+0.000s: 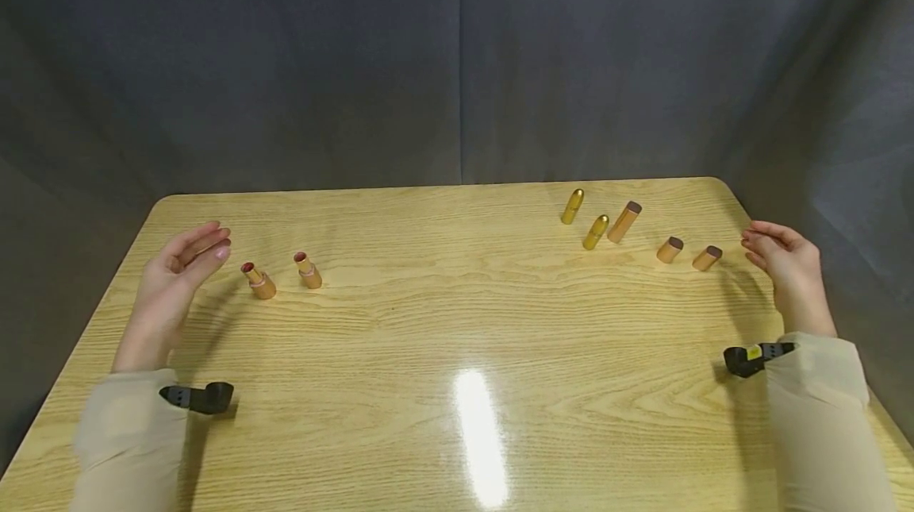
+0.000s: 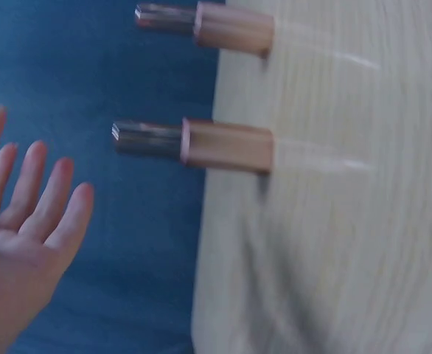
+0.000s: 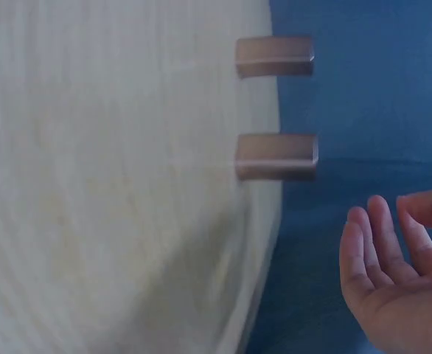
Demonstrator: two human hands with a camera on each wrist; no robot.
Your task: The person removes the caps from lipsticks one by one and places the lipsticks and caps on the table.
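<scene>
Two uncapped lipsticks stand upright on the left of the table: one lipstick (image 1: 260, 282) nearer my left hand (image 1: 182, 266), the other lipstick (image 1: 308, 271) just right of it. That hand hovers beside them, fingers relaxed and holding nothing. Over the right edge, my right hand (image 1: 791, 262) is raised with loosely bent fingers, also holding nothing. Closest to it are two short rose-gold caps, a cap (image 1: 707, 258) and another cap (image 1: 670, 250), both upright. The left wrist view shows a lipstick (image 2: 227, 144) apart from the fingers; a cap (image 3: 276, 156) stands apart from the right fingers.
Farther back on the right stand two gold bullet-shaped tubes, one tube (image 1: 572, 206) behind the other tube (image 1: 596, 232), and a taller closed rose-gold lipstick (image 1: 624, 222). The wooden table (image 1: 428, 298) has rounded back corners. A dark curtain (image 1: 457, 59) hangs behind it.
</scene>
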